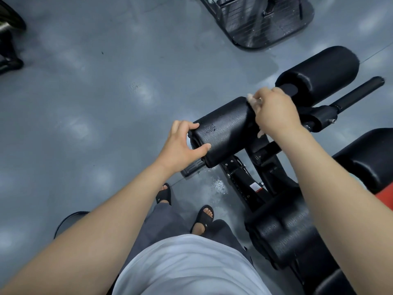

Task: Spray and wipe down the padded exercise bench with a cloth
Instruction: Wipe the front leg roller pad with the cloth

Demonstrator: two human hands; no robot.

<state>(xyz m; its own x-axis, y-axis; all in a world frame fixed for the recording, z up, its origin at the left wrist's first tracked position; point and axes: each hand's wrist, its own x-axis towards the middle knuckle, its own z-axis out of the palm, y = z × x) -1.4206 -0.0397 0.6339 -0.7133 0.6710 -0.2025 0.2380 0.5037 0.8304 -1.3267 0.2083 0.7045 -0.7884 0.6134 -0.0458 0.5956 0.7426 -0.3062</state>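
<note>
Near roller pad [225,133] is gripped at left end by left hand [180,145]; cloth [253,100], clutched in right hand [274,111], is pressed on its right end. Droplets [210,127] present, so judged sprayed. Far roller [319,71], seat pad [370,154] judged pending.

Gym floor, going by the kit. Black foam roller pad [225,130] mounted on a black steel frame [242,179], with a second roller pad [319,71] just beyond it to the right and a black-and-red padded seat [372,160] off to its right. Farther beyond the foam roller pad, the ribbed metal footplate [265,24] of another machine. All around, smooth grey flooring [85,103] with soft glare from overhead lights.
</note>
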